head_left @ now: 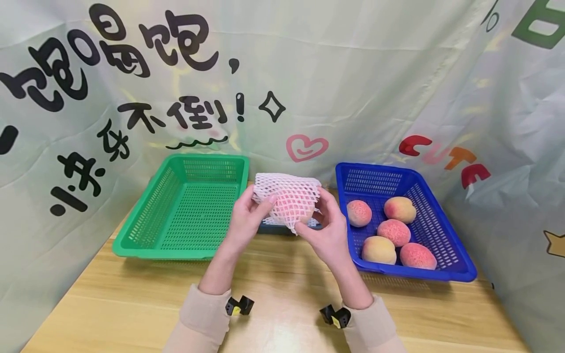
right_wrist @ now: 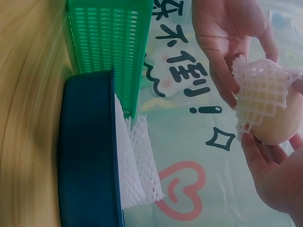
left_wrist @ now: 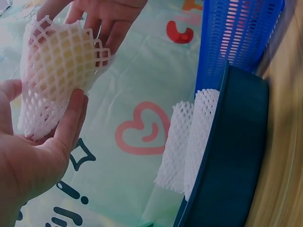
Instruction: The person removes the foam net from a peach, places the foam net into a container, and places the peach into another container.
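A peach (right_wrist: 279, 124) sits inside a white foam net sleeve (head_left: 287, 189), held up between both hands above the table's middle. My left hand (head_left: 246, 215) grips the sleeve's left side, its thumb lying across the front of the mesh. On the other side, my right hand (head_left: 327, 228) pinches the sleeve's edge and steadies the peach. In the right wrist view part of the peach bulges bare from the mesh. Behind and below the hands stands a dark blue bin (left_wrist: 241, 151) with more foam net sleeves (left_wrist: 177, 146) in it.
To the left stands a green basket (head_left: 181, 254), its perforated bottom showing. A blue basket (head_left: 446, 235) at the right contains several peaches (head_left: 394, 233). A printed cloth (head_left: 353, 88) hangs behind the wooden table (head_left: 273, 294).
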A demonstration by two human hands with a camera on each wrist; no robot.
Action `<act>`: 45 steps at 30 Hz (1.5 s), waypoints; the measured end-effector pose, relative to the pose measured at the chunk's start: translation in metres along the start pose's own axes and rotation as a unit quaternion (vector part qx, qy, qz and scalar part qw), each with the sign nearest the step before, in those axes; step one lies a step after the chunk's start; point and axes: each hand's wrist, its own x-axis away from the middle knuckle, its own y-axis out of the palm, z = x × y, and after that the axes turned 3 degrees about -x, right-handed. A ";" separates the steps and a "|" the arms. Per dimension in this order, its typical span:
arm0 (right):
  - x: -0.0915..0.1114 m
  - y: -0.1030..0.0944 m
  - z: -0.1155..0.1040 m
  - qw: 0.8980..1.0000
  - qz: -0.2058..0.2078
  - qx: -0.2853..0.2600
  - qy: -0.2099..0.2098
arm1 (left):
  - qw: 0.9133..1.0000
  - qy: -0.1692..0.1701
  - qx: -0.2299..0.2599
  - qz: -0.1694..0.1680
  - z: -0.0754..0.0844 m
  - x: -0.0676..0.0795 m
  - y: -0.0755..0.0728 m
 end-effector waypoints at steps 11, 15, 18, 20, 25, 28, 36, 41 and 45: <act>-0.001 -0.002 0.000 1.000 0.007 0.007 -0.011 | 0.999 0.015 -0.014 0.044 0.000 -0.002 -0.004; -0.001 -0.003 0.000 1.000 0.004 0.009 -0.016 | 0.998 0.023 -0.007 0.049 0.001 -0.002 -0.005; -0.001 -0.004 0.000 1.000 0.002 0.008 -0.016 | 0.998 0.029 -0.001 0.052 0.002 -0.002 -0.006; -0.001 -0.004 0.001 1.000 0.001 0.008 -0.016 | 0.998 0.032 0.000 0.055 0.002 -0.002 -0.007; -0.002 -0.006 0.001 1.000 0.001 0.005 -0.016 | 0.997 0.038 0.000 0.062 0.002 -0.002 -0.009; -0.002 -0.007 0.000 1.000 0.002 0.001 -0.016 | 0.997 0.038 0.003 0.070 0.002 -0.002 -0.011; -0.004 -0.010 -0.001 1.000 0.009 -0.004 -0.013 | 0.995 0.044 0.016 0.090 0.002 -0.004 -0.017; -0.006 -0.013 -0.002 1.000 0.017 -0.004 -0.012 | 0.994 0.051 0.019 0.097 0.001 -0.004 -0.021; -0.008 -0.020 -0.003 1.000 0.027 -0.009 -0.010 | 0.993 0.051 0.001 0.110 0.001 -0.004 -0.024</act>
